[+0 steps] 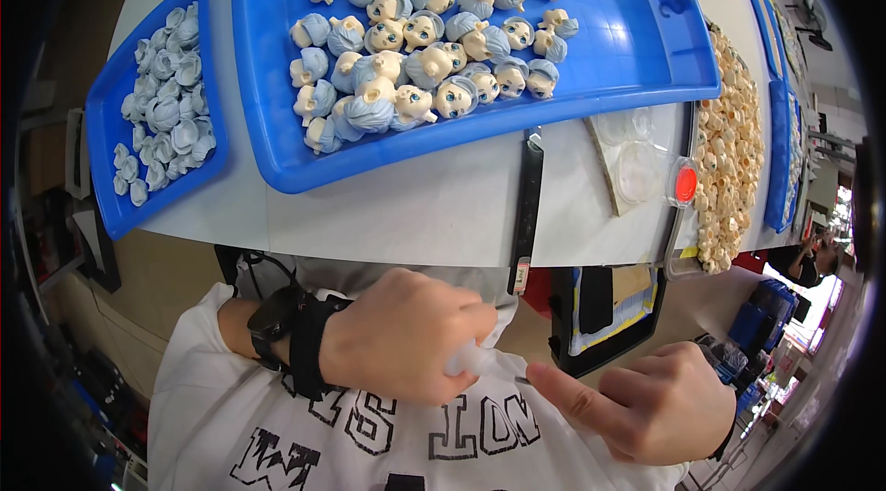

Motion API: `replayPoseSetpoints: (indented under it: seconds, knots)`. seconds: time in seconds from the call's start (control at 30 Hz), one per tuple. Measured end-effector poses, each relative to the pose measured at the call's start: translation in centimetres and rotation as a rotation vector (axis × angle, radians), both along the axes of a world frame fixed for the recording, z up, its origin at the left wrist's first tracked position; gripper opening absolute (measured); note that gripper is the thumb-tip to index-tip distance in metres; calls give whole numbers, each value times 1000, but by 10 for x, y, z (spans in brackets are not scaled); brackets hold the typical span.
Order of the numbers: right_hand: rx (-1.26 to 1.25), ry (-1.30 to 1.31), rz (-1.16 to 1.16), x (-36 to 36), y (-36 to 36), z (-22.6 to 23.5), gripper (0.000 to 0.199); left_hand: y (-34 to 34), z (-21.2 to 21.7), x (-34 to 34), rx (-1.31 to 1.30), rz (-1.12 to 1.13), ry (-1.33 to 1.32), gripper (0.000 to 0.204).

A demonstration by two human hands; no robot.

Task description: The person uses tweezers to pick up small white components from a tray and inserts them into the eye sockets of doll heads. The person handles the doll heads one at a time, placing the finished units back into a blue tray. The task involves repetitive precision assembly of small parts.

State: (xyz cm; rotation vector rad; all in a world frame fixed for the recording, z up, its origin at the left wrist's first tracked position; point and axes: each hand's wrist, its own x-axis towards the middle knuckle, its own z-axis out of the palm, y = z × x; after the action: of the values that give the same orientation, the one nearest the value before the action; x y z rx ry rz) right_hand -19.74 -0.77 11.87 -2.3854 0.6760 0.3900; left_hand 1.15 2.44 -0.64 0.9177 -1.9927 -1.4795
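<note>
Two hands are meeting low in the view, right over the white printed t-shirt (277,417) in the person's lap. The left hand (401,334) is curled shut around a small pale bluish-white plastic piece (469,360), and only its end pokes out past the fingertips, so I honestly can't make out its full shape. The right hand (660,403) sits just beside it, index finger stretched toward the piece, with something thin at its tip that's too small to tell; can't say if it's actually pinching anything. There's a black watch (270,323) and a black wrist strap (309,343) on the left wrist.

Further up is the white worktable (415,214). A big blue plastic tray (637,20) holds a heap of little doll heads with pale blue hair (415,48), some face up, some face down. To the left, a smaller blue tray (106,205) is full of loose pale blue hair pieces (166,103). On the right there's a pile of cream-coloured bare doll heads (729,149), plus a small clear round jar with a red lid (684,183) near the table edge.
</note>
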Motion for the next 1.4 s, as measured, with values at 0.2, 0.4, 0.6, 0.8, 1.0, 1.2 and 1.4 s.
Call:
replayPoseSetpoints:
  seconds: [0.2,0.4,0.6,0.8,1.0,1.2,1.4]
  knots:
    - [300,-28,18,-7,-16,-9,64,3,-3,-1,-47,-109,-8,20]
    - [459,-190,-7,-13,-23,-28,57,1,-1,-1,-52,-203,-1,21]
    - [746,-150,-36,-21,-33,-29,50,-6,2,-1,55,-302,141,23]
    - [983,-271,-106,-20,-40,-45,52,-8,1,1,113,-315,202,25]
    - [1092,-327,-179,-19,-39,-48,52,-12,2,1,195,-335,266,24]
    - [1161,-254,-141,-21,-42,-52,47,-13,2,-1,215,-320,349,19]
    - [1167,-363,-192,-23,-38,-58,41,-14,0,-3,195,-265,465,17]
